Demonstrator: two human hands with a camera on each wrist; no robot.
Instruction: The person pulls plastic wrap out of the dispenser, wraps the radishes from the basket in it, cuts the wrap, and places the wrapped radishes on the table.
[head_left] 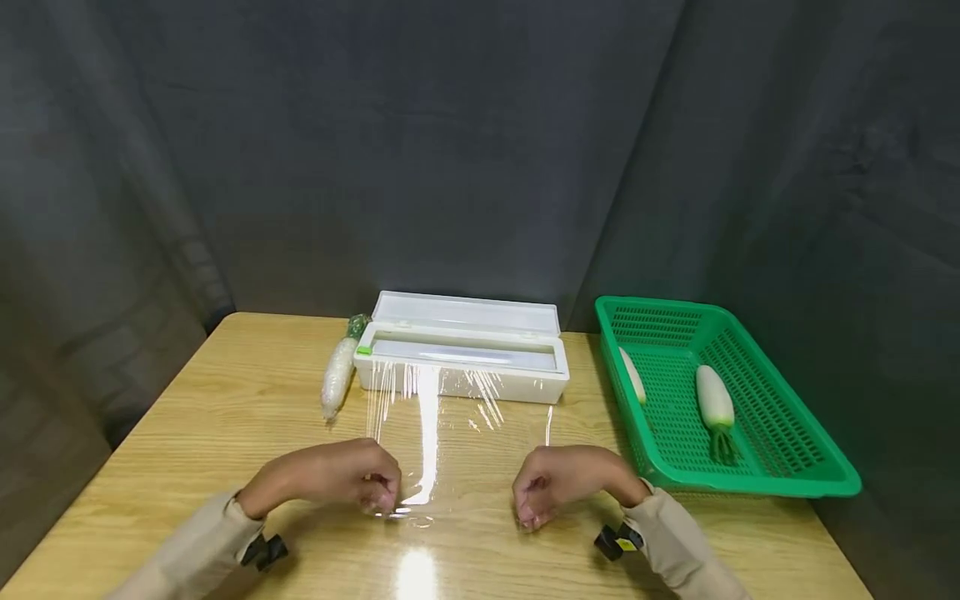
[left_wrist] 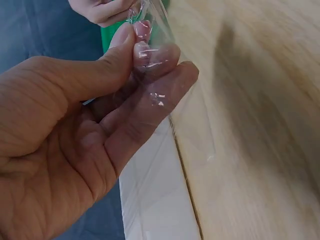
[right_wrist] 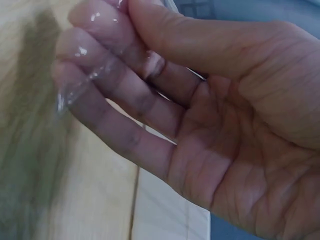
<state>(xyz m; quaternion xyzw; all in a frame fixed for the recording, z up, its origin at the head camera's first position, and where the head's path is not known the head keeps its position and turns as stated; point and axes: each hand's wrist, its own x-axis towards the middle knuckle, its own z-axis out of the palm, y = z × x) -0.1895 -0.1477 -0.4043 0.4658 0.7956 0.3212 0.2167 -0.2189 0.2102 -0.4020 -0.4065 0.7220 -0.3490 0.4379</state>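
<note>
A clear sheet of plastic wrap (head_left: 457,450) stretches from a white wrap dispenser box (head_left: 465,383) toward the person. My left hand (head_left: 345,475) pinches one front corner between thumb and fingers; in the left wrist view the film (left_wrist: 157,97) lies over the fingertips. The other corner is pinched by my right hand (head_left: 566,483), and a fold of film (right_wrist: 75,90) crosses its fingers in the right wrist view. Behind the box its lid (head_left: 465,312) stands raised. To the box's left lies a white radish (head_left: 339,375) with a green top, shiny as if wrapped.
A green plastic basket (head_left: 757,483) stands at the right of the wooden table (head_left: 247,400). Inside are a white radish (head_left: 714,396) with green stems and another radish (head_left: 632,375) partly hidden by the basket's wall. Dark curtains (head_left: 420,150) hang behind the table.
</note>
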